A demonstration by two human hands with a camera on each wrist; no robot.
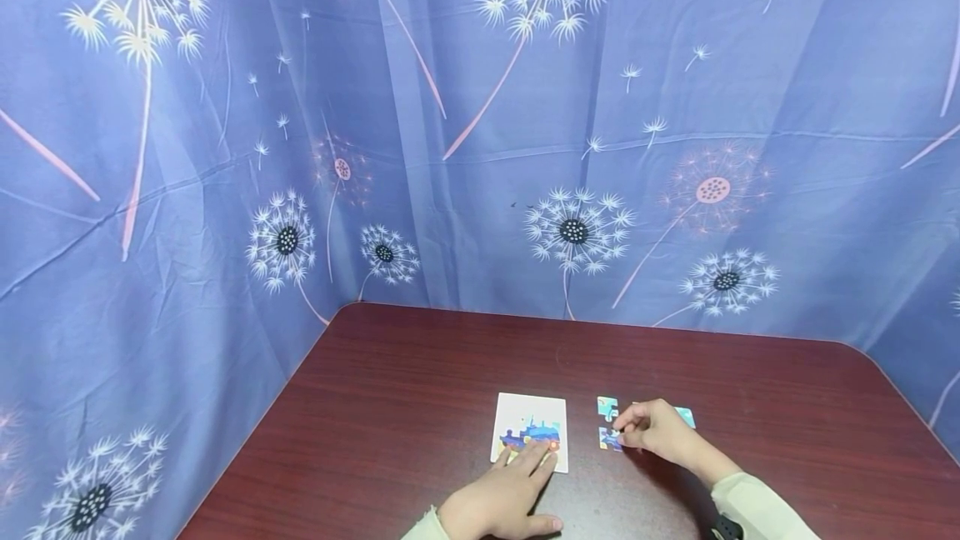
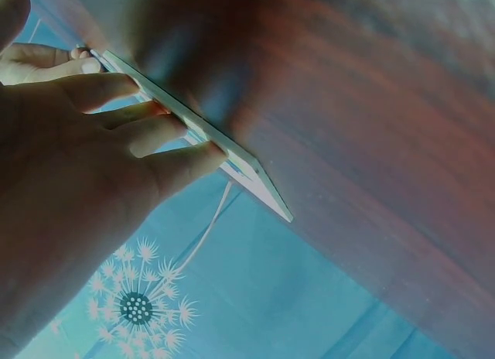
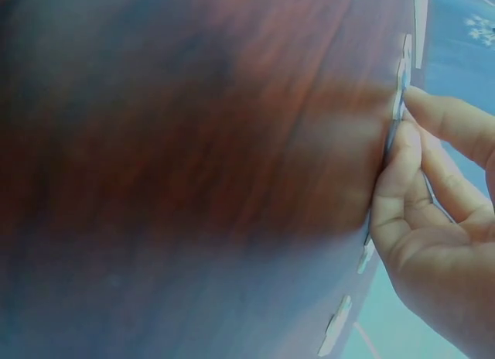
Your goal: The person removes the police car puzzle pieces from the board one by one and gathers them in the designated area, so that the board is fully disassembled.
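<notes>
My left hand (image 1: pixel 504 497) lies with fairly straight, spread fingers over the lower part of a white puzzle board (image 1: pixel 529 403). On the board, a partly covered picture in blue, orange and yellow shows between and above the fingers. In the left wrist view the fingertips (image 2: pixel 203 154) press on the board's face. To the right, my right hand (image 1: pixel 662 433) has bent fingers, with thumb and fingertips pinching the edge of a blue and yellow puzzle piece (image 1: pixel 608 439). The right wrist view shows that puzzle piece (image 3: pixel 400 88) right at the fingertips, low on the table.
Another puzzle piece (image 1: pixel 607 407) lies just beyond the pinched one. A light blue piece (image 1: pixel 686 417) shows behind the right hand, partly hidden. All rest on a dark reddish wood table (image 1: pixel 420 357). A blue dandelion-print curtain (image 1: pixel 465 232) hangs along its back and left edges.
</notes>
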